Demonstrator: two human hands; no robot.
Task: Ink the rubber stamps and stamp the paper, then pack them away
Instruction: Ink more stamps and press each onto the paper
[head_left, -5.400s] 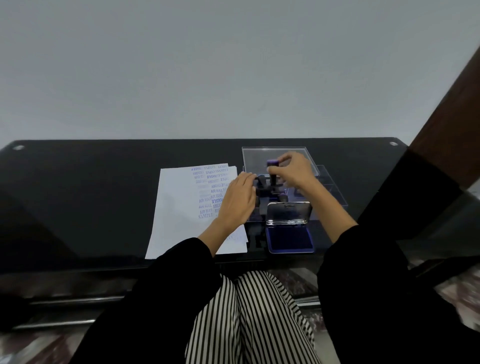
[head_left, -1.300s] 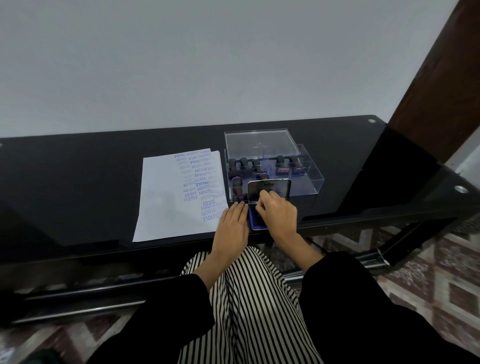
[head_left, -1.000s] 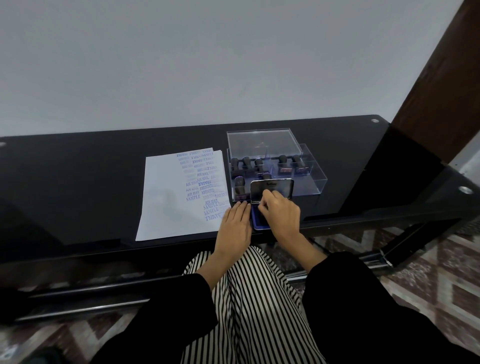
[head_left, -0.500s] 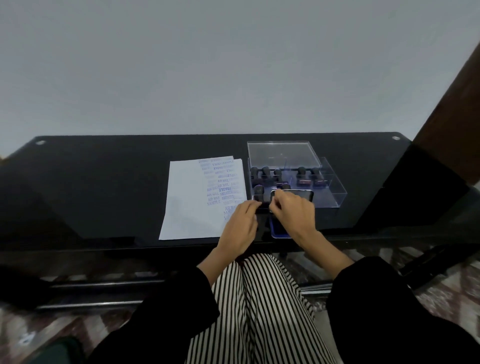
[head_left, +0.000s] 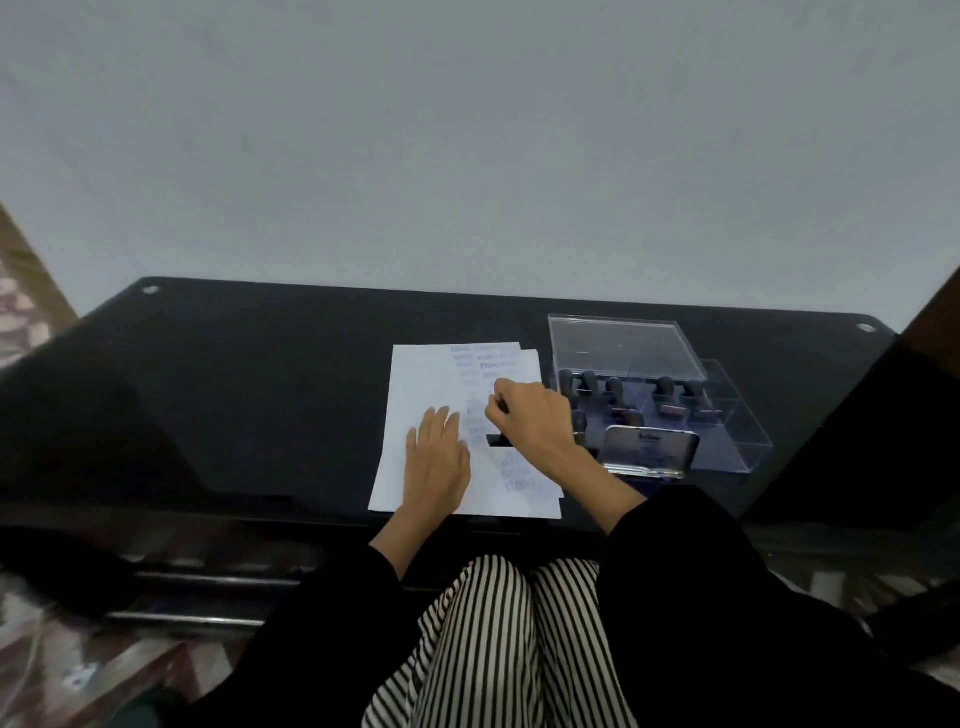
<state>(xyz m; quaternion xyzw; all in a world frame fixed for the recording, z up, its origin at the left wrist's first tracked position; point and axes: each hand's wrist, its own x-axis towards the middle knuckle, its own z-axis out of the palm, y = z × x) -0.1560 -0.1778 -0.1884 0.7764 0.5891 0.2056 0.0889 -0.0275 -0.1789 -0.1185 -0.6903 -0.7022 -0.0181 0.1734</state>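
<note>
White paper (head_left: 415, 384) with several blue stamp prints lies on the black glass table (head_left: 260, 389). My left hand (head_left: 436, 462) lies flat on the paper, fingers straight. My right hand (head_left: 530, 421) grips a rubber stamp (head_left: 497, 441) and holds its dark base down on the paper, right of my left hand; the handle is hidden inside the fist. The ink pad (head_left: 649, 451) stands open to the right, its shiny lid up and the pad hidden behind my right forearm. Several dark stamps (head_left: 615, 388) stand in the clear plastic box (head_left: 727, 426).
The box's clear lid (head_left: 623, 345) leans at the back of the box. The table's front edge runs just below the paper. A brown wooden panel (head_left: 935, 312) rises at the far right. My striped trousers and black sleeves fill the bottom.
My right hand has left the ink pad and moved left onto the paper with a stamp. My left hand has shifted left and now lies flat on the sheet. The view swung left.
</note>
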